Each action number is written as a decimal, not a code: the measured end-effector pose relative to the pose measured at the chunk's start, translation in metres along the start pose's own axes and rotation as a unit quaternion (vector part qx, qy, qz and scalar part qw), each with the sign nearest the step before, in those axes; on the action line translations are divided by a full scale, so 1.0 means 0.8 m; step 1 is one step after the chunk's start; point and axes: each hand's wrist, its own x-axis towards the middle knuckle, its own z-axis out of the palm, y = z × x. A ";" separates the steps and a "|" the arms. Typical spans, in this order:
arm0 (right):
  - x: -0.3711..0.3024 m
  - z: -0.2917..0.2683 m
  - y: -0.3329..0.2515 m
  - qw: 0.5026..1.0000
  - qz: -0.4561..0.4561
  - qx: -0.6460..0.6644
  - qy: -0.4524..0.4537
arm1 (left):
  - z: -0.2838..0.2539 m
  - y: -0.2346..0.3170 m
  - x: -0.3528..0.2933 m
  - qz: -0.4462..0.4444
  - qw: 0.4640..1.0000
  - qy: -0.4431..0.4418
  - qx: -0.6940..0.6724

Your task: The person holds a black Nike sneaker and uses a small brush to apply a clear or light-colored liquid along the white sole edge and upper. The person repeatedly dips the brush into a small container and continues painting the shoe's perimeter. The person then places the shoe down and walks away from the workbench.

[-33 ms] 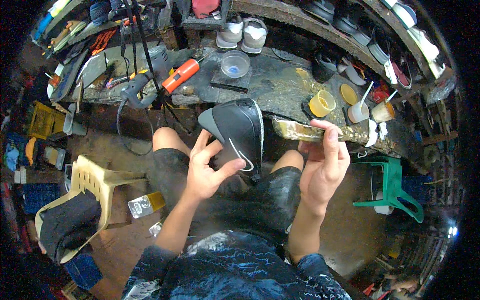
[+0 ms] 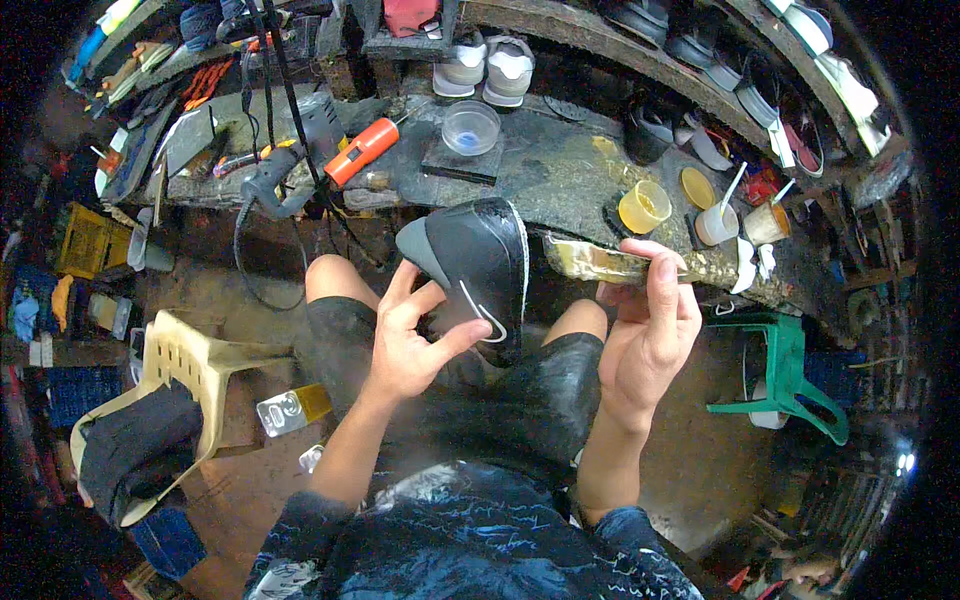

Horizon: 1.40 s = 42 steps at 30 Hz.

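In my left hand (image 2: 408, 345) is a black shoe (image 2: 490, 245), gripped at its side with the thumb spread across it. The shoe has a grey end piece, a thin white curved line on its flank and a pale rough edge along the right. My right hand (image 2: 648, 345) pinches a flat, glue-crusted brush (image 2: 600, 262) between thumb and fingers. This brush points left toward the shoe, with a small gap between them. Some fingers of both hands are hidden behind what they hold.
A workbench (image 2: 560, 190) ahead holds a cup of yellow liquid (image 2: 645, 207), a white cup with a stick (image 2: 717, 225), a clear tub (image 2: 470, 128), an orange tool (image 2: 362, 152) and grey sneakers (image 2: 510, 70). Beige (image 2: 215, 350) and green (image 2: 785, 370) plastic seats flank me.
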 end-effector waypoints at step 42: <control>-0.021 0.000 -0.011 0.942 -0.235 -0.231 -0.057 | -0.014 0.002 0.011 0.108 0.990 -0.004 0.089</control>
